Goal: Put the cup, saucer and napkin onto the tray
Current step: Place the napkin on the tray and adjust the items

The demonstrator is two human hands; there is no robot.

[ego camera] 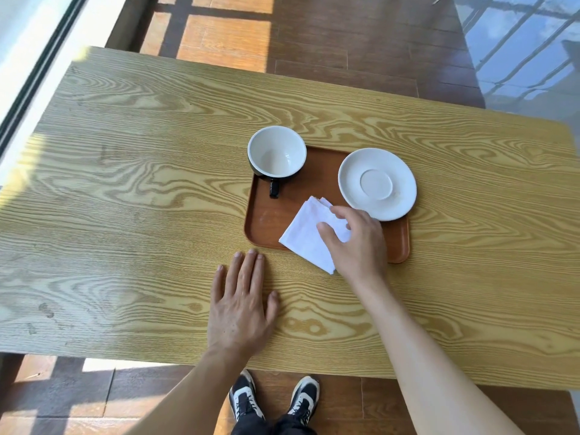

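Right hand (357, 243) of mine pinches one napkin (309, 235) at the tray (266, 221) near edge; one cup (276, 152), one saucer (377, 183) inside; left hand (240, 306) flat, released.

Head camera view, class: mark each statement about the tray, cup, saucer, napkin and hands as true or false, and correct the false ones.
1. The white-lined black ceramic cup stands upright and empty on the brown rectangular wooden tray. True.
2. The round white saucer sits under the cup. False: it lies apart from the cup, at the tray's far right corner, overhanging the rim.
3. The right hand rests on the folded white paper napkin. True.
4. The napkin lies wholly inside the tray. False: its near corner hangs over the tray's near rim onto the light wooden table.
5. The left hand grips the cup's handle. False: it lies flat and open on the table.
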